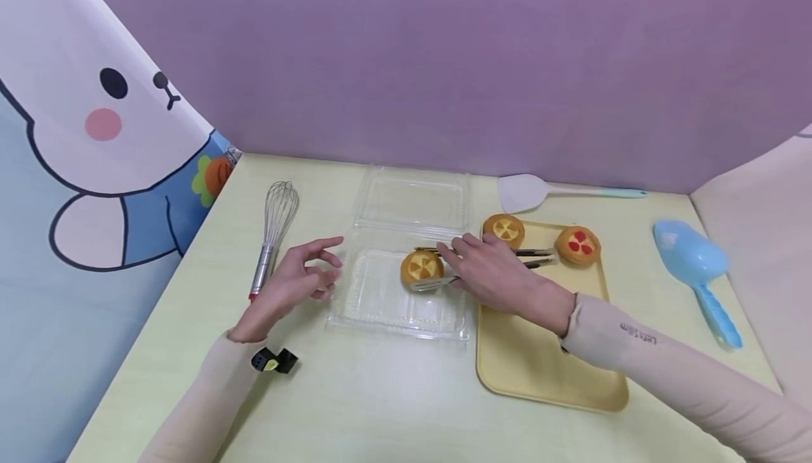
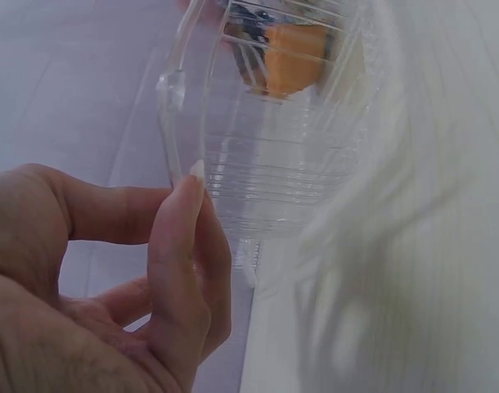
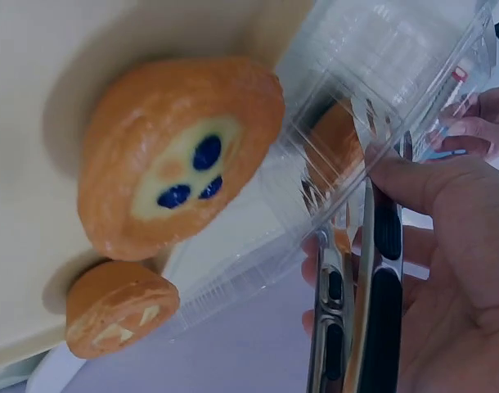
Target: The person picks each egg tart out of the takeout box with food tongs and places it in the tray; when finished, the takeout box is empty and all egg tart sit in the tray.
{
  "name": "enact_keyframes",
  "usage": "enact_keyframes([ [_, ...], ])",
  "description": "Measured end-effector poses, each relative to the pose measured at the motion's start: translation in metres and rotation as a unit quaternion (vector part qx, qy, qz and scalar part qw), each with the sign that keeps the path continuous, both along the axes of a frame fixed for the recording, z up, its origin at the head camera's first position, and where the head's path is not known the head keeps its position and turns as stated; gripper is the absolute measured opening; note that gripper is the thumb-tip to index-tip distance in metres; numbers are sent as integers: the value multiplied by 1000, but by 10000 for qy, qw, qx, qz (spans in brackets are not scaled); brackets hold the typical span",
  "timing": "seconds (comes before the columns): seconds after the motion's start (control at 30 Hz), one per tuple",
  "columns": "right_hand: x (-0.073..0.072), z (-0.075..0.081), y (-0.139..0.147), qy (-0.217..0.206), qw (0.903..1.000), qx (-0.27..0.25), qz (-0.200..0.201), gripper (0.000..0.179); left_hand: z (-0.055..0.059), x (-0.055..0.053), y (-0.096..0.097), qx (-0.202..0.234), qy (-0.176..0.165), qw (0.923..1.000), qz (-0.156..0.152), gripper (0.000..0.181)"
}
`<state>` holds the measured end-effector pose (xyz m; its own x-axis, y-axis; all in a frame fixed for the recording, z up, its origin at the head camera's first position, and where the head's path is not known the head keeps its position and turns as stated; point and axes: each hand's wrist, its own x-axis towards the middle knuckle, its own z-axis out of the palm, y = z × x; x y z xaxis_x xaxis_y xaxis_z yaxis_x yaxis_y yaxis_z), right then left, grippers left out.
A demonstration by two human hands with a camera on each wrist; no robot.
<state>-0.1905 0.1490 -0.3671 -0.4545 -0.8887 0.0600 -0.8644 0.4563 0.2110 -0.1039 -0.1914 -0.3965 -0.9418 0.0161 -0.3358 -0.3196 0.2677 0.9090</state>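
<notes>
My right hand [image 1: 491,273] grips metal tongs [image 3: 360,303] with black handle inlays. Between the tongs' slotted heads sits a round tart [image 1: 421,268] with a yellow-patterned top, inside a hinged clear plastic container [image 1: 355,308] whose lid lies folded back. My left hand [image 1: 301,276], fingers loosely bent and apart, is at the container's left edge. In the left wrist view its fingertips [image 2: 192,184] overlap the clear rim. Nothing shows held in that hand. Close by the right hand, the right wrist view shows a tart with dark blue pieces [image 3: 188,164].
A yellow tray [image 1: 545,378] at the right carries another yellow-topped tart [image 1: 504,229] and a red-topped tart [image 1: 579,246]. Behind it lies a white spatula [image 1: 523,192]. A blue scoop [image 1: 691,258] is far right; a whisk [image 1: 278,220] lies left of the container. Purple wall stands behind.
</notes>
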Motion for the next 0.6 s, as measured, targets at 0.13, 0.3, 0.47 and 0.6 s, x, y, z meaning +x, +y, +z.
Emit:
enact_keyframes([
  [0.13, 1, -2, 1, 51, 9999, -105, 1, 65, 0, 0, 0, -47, 51, 10000, 15, 68],
  [0.3, 2, -3, 3, 128, 9996, -263, 19, 64, -2, 0, 1, -145, 172, 9997, 0, 67],
  [0.47, 4, -6, 6, 206, 9985, -502, 119, 63, -4, 1, 0, -207, 262, 9994, -18, 66],
  [0.6, 8, -5, 11, 217, 9969, -743, 102, 63, -5, 3, -1, -271, 285, 9992, -11, 66],
])
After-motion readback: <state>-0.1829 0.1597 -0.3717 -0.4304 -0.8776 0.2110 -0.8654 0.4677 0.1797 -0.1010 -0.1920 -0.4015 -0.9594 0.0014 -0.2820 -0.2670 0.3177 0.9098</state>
